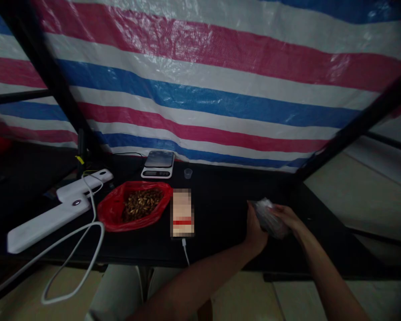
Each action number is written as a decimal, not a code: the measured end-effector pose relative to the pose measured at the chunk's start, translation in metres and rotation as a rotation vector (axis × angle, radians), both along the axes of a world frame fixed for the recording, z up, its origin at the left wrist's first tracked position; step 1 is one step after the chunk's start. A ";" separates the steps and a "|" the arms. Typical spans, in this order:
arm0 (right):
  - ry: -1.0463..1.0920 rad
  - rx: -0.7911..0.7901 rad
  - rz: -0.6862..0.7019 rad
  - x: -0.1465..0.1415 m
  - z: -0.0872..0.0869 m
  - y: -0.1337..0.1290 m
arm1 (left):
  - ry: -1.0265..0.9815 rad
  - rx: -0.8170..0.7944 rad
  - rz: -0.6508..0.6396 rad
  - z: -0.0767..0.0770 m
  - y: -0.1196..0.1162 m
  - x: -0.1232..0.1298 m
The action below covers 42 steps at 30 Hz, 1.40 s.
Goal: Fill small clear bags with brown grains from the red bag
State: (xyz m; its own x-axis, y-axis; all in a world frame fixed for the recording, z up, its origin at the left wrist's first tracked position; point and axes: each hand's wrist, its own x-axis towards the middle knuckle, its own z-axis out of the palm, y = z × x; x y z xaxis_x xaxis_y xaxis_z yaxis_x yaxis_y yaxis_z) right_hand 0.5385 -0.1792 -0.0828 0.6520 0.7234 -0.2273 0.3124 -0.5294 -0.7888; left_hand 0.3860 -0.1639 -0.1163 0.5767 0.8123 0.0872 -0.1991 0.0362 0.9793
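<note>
Over the right part of the black table, a crumpled clear plastic bag (pixel 271 219) is between my two hands. My left hand (pixel 255 229) is closed on the bag's left side. From the right, my right hand (pixel 286 216) grips the bag's upper part with bent fingers. What the bag holds, if anything, is too dim to tell. Left of my hands lies a phone (pixel 182 213) with its picture blurred out, a white cable plugged into its lower end. Beside the phone, an open red plastic bag (pixel 112 209) holds a heap of small brown pieces (pixel 143 203).
A white digital scale (pixel 157 164) stands at the table's back edge, with a small clear cup (pixel 188 173) to its right. White folded devices (pixel 50 223) and a looping white cable (pixel 98 223) lie at the left. Striped plastic sheeting (pixel 200 89) hangs behind the black table (pixel 217 191).
</note>
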 end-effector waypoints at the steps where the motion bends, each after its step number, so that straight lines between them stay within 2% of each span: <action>1: 0.035 0.014 0.020 0.001 0.000 -0.001 | -0.001 -0.004 -0.006 0.000 0.001 -0.001; 4: 0.066 0.054 0.039 0.002 -0.001 0.000 | 0.008 -0.026 -0.005 -0.002 0.001 0.000; 8: 0.085 0.099 -0.008 0.003 0.003 0.000 | 0.002 -0.038 -0.006 -0.006 0.004 0.007; 13: 0.087 0.106 -0.143 0.008 0.025 -0.024 | 0.003 -0.002 -0.029 -0.010 0.009 0.012; 16: 0.082 0.099 -0.139 0.006 0.031 -0.038 | 0.022 -0.023 -0.026 -0.009 0.009 0.012; 18: 0.047 0.060 -0.097 0.002 0.026 -0.038 | 0.053 -0.052 -0.021 -0.006 0.009 0.012; 22: -0.125 -0.042 -0.051 -0.009 0.004 -0.021 | 0.074 -0.091 0.014 -0.001 0.008 0.012; 25: -0.221 -0.067 -0.075 -0.020 -0.008 -0.014 | 0.094 -0.087 0.082 0.003 0.005 0.012; 30: -0.476 -0.145 -0.195 -0.041 -0.018 -0.021 | 0.115 -0.032 0.160 0.009 -0.002 0.012; 32: -0.454 -0.082 -0.220 -0.045 -0.019 -0.022 | 0.109 -0.008 0.169 0.009 -0.004 0.011; 36: -0.230 0.082 -0.262 -0.047 -0.018 -0.019 | 0.111 -0.029 0.223 0.011 -0.005 0.007; 39: -0.158 0.161 -0.269 -0.057 -0.017 -0.014 | 0.093 -0.062 0.270 0.015 -0.003 0.000; 41: -0.071 0.286 -0.284 -0.068 -0.018 -0.011 | 0.086 -0.105 0.223 0.017 0.003 -0.005; 42: -0.021 0.357 -0.294 -0.073 -0.019 -0.009 | 0.082 -0.132 0.152 0.018 0.009 -0.007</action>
